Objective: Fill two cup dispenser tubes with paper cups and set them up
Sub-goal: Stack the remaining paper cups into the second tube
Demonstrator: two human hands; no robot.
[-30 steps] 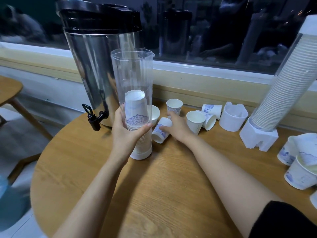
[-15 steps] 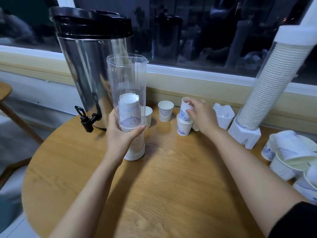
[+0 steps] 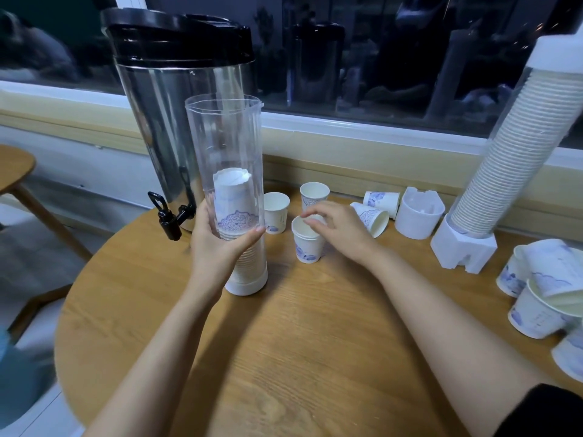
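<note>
paper cups nested on our desk are featherlight and crushable, so we would pinch softly at the stiff rolled rim, where our right hand hovers with fingers loosely spread, holding nothing, while our left hand wraps the slick, rigid clear tube standing part-filled beside them.

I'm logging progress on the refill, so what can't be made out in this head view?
Head view, all of it:
Cup count in the clear tube: the left hand covers the stack's middle.
Whether the right hand grips the stacked cups: its fingers are blurred.
Full dispenser: top cut by the right edge.
Loose cups at right: the edge crops some.
</note>
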